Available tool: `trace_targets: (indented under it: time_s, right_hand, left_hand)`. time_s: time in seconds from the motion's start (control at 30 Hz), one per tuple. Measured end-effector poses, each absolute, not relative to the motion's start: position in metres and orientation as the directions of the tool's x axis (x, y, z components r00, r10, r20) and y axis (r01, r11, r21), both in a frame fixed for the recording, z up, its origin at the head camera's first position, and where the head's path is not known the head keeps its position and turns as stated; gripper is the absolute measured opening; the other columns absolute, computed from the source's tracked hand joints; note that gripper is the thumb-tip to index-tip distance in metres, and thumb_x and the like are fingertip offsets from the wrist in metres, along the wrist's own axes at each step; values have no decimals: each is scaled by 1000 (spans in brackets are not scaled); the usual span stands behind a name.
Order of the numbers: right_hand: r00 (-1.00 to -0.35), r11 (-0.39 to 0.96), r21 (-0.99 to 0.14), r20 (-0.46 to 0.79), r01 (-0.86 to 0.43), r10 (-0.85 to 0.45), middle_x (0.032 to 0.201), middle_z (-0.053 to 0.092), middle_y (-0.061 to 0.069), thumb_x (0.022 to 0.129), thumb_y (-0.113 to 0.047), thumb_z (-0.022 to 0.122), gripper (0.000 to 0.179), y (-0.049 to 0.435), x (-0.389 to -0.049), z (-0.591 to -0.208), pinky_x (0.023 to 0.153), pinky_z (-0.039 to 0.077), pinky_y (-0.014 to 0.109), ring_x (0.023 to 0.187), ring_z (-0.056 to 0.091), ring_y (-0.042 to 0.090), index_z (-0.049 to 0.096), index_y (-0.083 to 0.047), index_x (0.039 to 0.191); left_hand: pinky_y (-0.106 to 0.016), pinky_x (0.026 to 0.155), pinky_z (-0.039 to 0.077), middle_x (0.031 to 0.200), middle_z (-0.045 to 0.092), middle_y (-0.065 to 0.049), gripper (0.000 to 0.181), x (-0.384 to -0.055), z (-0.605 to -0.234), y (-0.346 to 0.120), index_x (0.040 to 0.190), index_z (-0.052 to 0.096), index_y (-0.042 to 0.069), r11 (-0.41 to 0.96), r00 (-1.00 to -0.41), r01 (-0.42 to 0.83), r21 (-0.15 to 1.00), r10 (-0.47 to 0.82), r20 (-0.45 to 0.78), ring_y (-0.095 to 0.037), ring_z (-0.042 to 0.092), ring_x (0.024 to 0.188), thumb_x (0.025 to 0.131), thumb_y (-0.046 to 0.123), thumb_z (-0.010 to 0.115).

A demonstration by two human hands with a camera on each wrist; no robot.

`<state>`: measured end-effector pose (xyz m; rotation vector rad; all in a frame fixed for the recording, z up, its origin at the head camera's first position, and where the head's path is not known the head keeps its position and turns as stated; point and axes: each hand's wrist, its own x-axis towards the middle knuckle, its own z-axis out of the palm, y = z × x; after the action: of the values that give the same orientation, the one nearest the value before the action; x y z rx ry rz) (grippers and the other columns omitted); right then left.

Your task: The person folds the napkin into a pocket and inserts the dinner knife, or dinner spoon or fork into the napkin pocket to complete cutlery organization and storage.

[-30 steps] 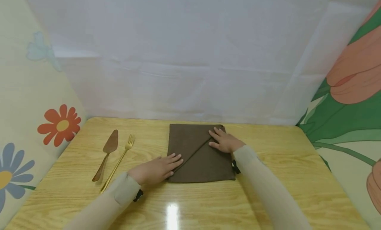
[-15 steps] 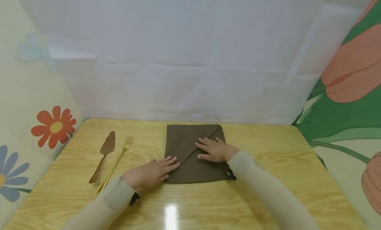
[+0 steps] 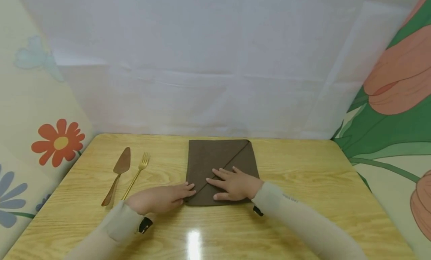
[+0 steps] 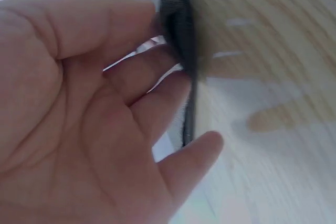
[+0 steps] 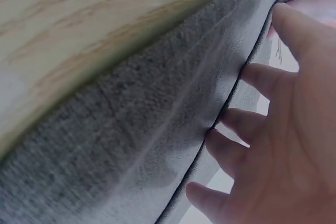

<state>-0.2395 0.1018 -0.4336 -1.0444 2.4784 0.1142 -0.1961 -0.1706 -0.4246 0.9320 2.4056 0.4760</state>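
Note:
A dark brown cloth napkin (image 3: 208,155) lies folded into a rough square on the wooden table. One layer's edge crosses it diagonally, from the far right corner to the near left corner. My left hand (image 3: 161,198) rests its fingertips on that near left corner; in the left wrist view its thumb comes up to the edge of the cloth (image 4: 181,30). Spread over the near half of the napkin is my right hand (image 3: 235,183), fingers straight, touching the diagonal edge. From the right wrist, the fingertips lie along this dark seam on the cloth (image 5: 152,119).
Left of the napkin lie a brown cake server (image 3: 122,162) and a gold fork (image 3: 143,162), whose handle end is hidden by my left forearm. White sheeting (image 3: 215,65) hangs behind the table (image 3: 303,159). Flower-patterned panels (image 3: 60,142) stand on both sides.
My right hand has slid from the far right corner along the diagonal edge, towards me and to the left. My left hand has shifted slightly left, staying at the near left corner.

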Motion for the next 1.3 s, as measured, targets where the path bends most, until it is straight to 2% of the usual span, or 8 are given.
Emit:
trace_targets:
  time_s: [0.17, 0.37, 0.47, 0.6, 0.77, 1.0, 1.17, 1.3]
  right_hand:
    - [-609, 716, -132, -435, -685, -663, 170, 5, -1, 104, -60, 37, 67, 103, -242, -434, 123, 14, 54, 155, 11, 20, 19, -34, 163]
    - [-603, 700, -179, -391, -691, -695, 169, 13, 4, 106, -47, 49, 65, 103, -243, -433, 122, 22, 45, 154, 16, 23, 26, -23, 162]
    - [-630, 706, -165, -346, -689, -696, 167, 22, 7, 106, -41, 53, 63, 100, -241, -431, 120, 28, 41, 152, 24, 25, 32, -17, 160]
    - [-680, 732, -140, -288, -667, -675, 162, 33, 10, 105, -41, 55, 59, 93, -236, -432, 116, 35, 41, 147, 35, 26, 42, -13, 155]
    - [-724, 764, -127, -252, -633, -642, 157, 40, 13, 104, -41, 56, 56, 82, -228, -432, 113, 40, 42, 142, 42, 30, 49, -9, 151]
    - [-731, 760, -162, -206, -630, -650, 153, 45, 9, 104, -38, 57, 50, 72, -216, -435, 113, 40, 44, 141, 41, 34, 53, -13, 148]
    - [-717, 722, -184, -104, -667, -689, 143, 56, 8, 103, -35, 59, 45, 61, -204, -440, 114, 39, 41, 135, 49, 26, 61, -8, 140]
    - [-701, 692, -199, -36, -694, -712, 130, 63, 7, 102, -33, 62, 41, 52, -194, -444, 102, 49, 33, 119, 60, 19, 67, -6, 132]
  left_hand:
    - [-58, 116, 29, 158, 39, -17, 41, -196, -419, -173, 148, 51, 5, 690, -633, 492, 530, 702, -325, -39, 33, 146, 107, 10, 48]
    - [-57, 106, 43, 136, 61, -18, 33, -203, -423, -180, 132, 66, 2, 604, -654, 598, 527, 747, -114, -40, 55, 128, 105, 3, 47]
    - [-52, 102, 48, 127, 67, -12, 31, -209, -426, -183, 126, 69, 5, 593, -680, 604, 533, 732, -44, -35, 61, 121, 105, 4, 47]
    - [-50, 99, 50, 121, 70, -8, 28, -223, -429, -186, 122, 71, 6, 589, -708, 594, 548, 706, 10, -32, 64, 115, 106, 6, 48]
    - [-52, 98, 51, 122, 70, -14, 28, -240, -430, -191, 124, 69, 0, 617, -753, 538, 575, 658, -2, -35, 64, 116, 106, 5, 49]
    - [-56, 100, 48, 135, 60, -25, 34, -262, -432, -190, 136, 58, -5, 671, -855, 381, 636, 518, -34, -43, 58, 122, 107, 6, 45]
    - [-59, 102, 45, 143, 51, -30, 40, -278, -430, -188, 143, 48, -7, 654, -907, 263, 709, 419, -51, -48, 49, 130, 108, 10, 44]
    - [-58, 105, 44, 146, 48, -31, 43, -293, -432, -183, 145, 46, -9, 616, -918, 204, 761, 391, -71, -48, 47, 133, 109, 13, 43]
